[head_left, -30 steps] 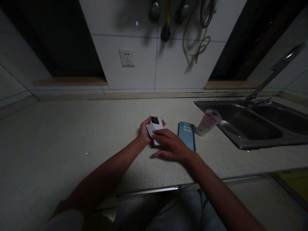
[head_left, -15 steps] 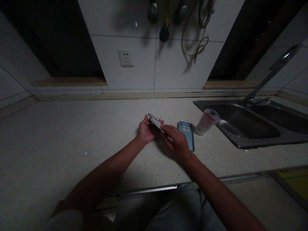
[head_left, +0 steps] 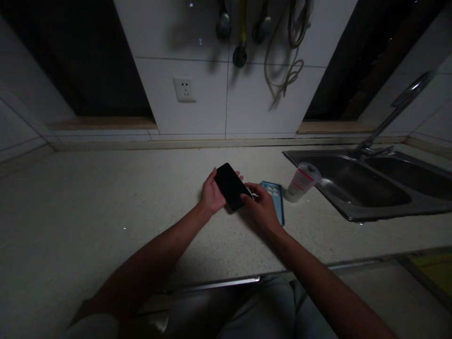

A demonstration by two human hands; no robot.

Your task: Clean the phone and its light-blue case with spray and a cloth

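Observation:
A smartphone [head_left: 229, 184] with a dark screen facing up is held over the counter between both hands. My left hand [head_left: 213, 194] is wrapped round its left side, thumb on the near edge and fingertips showing past the far edge. My right hand [head_left: 261, 205] grips the lower right corner, the thumb over the screen. Something small and white shows by the right fingers; I cannot make out what it is. Just right of that hand a blue phone case [head_left: 278, 205] with camera holes lies on the counter, partly hidden by the hand.
A clear plastic cup [head_left: 301, 182] with red print leans beside the case, near the double steel sink [head_left: 367, 181] and its faucet [head_left: 395, 113]. On the tiled wall are a socket [head_left: 184, 89], pipe valves and a looped cord [head_left: 291, 75]. The pale counter [head_left: 106, 197] runs left.
The phone has been turned from a steep, edge-on tilt, its pale side showing, to face up with the dark screen in view. Both hands still hold it.

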